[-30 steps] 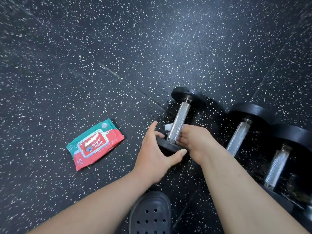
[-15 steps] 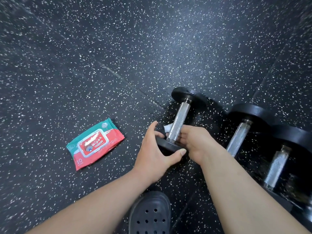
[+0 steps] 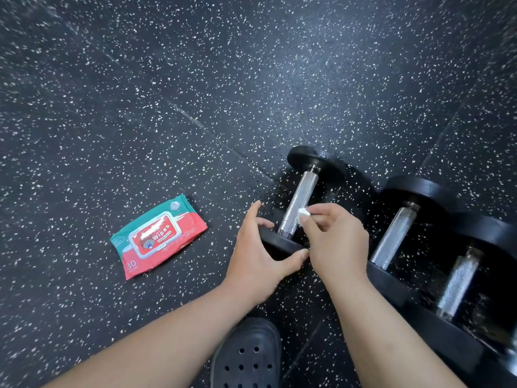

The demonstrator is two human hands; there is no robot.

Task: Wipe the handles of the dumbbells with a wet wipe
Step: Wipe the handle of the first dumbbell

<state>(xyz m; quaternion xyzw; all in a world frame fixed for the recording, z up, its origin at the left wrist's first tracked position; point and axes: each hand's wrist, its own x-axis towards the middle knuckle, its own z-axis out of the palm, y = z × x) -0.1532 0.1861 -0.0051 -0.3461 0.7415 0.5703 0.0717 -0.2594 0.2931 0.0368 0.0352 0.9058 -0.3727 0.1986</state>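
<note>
Lying at left: a red and green pack of wipes, flat on the speckled black floor, label side up, well apart from the weights.
Left hand: the left hand reaches in from the near edge. Its grip is closed round the near black plate of the first dumbbell, thumb on the near rim, fingers curled over the far side.
Shoe: a dark perforated shoe on the floor at the near edge, between the two forearms.
First dumbbell: it lies on the floor, its knurled metal handle running from near to far.
Wet wipe: a small white wet wipe, bunched up, touching the right side of that handle around its middle.
Right hand: the right hand has its grip pinched on the wet wipe with thumb and fingertips, just right of the handle.
Second dumbbell: the second dumbbell lies just beside the first, to its right and parallel to it.
Third dumbbell: the third dumbbell lies furthest right and nearer, partly cut off by the picture's edge.
</note>
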